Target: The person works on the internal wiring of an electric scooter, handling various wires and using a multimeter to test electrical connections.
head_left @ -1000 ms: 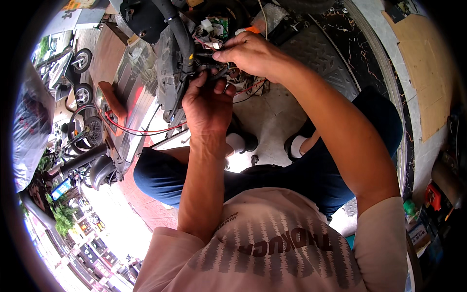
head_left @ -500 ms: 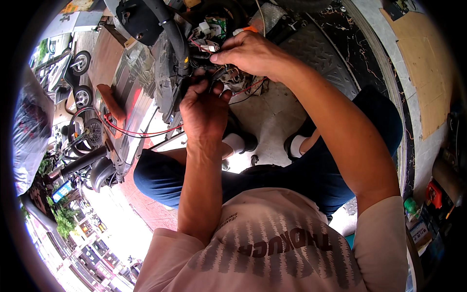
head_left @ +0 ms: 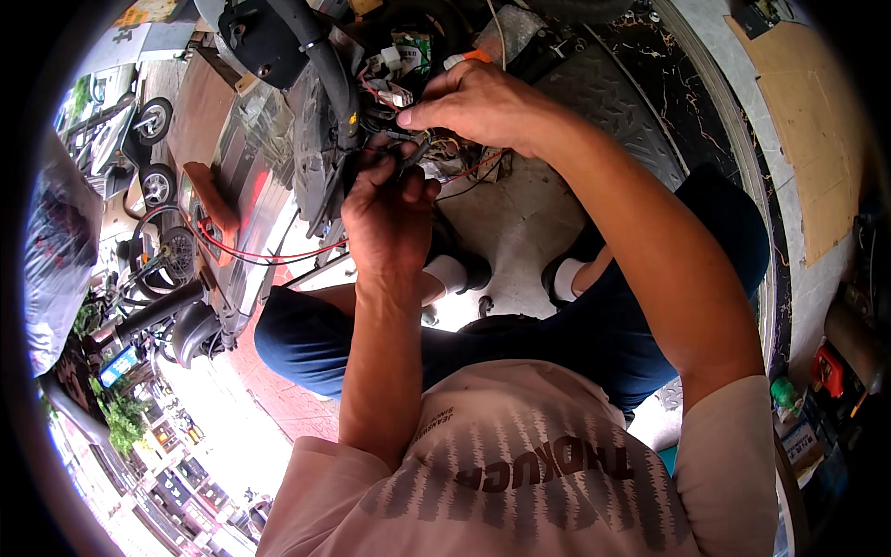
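Both of my hands work inside the wiring of a vehicle with a dark frame tube (head_left: 339,88). My left hand (head_left: 390,209) is raised palm up, fingers curled around a small dark piece among the cables; I cannot make out exactly what it is. My right hand (head_left: 478,107) reaches in from above right, thumb and fingers closed at black wires and hiding part of them. Just beyond sit white connectors (head_left: 392,58) and a green circuit board (head_left: 411,51). Thin red and black leads (head_left: 290,255) trail off to the left.
A black cover (head_left: 255,51) and orange part (head_left: 209,200) are nearby. Scooters and bicycles (head_left: 167,251) and a plastic-covered bundle (head_left: 60,260) stand left. A ridged metal panel (head_left: 617,111), cardboard (head_left: 803,158) and assorted items (head_left: 826,371) lie right. My knees frame the floor (head_left: 506,237).
Both hands have shifted slightly left and down within the wiring, and the trailing leads have moved a little. My fingers remain curled in among the cables.
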